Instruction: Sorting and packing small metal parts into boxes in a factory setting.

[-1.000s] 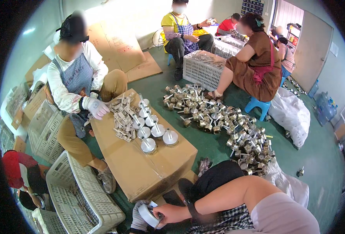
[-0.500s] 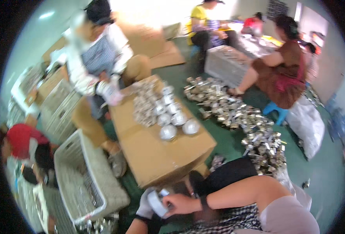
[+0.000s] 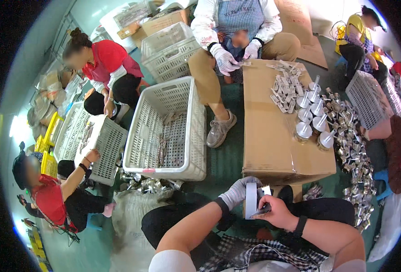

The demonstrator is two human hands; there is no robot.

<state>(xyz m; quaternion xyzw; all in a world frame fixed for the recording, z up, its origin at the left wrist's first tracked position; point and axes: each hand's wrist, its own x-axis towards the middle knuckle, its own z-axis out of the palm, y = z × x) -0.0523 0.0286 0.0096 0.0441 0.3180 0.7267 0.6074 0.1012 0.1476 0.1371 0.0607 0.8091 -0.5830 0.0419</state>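
No words or numbers can be read; lettering on the blue checked apron [image 3: 241,19] is too small.

The round pale piece [image 3: 251,201] at lower centre looks smooth and pretty matt, though I can't tell if it's plastic or painted metal, and the glove [image 3: 233,196] beside it is knit-looking cloth, with soft, matt checked fabric [image 3: 230,250] below. The big carton [image 3: 270,140] right of centre is plain matt cardboard, the stemmed discs [image 3: 304,130] on it look like smooth silvery metal, and the heap of metal parts [image 3: 352,149] at right is properly shiny. Left of centre, the crate [image 3: 196,131] is smooth white plastic, while the lower-left sack [image 3: 134,226] looks rough and crinkly.
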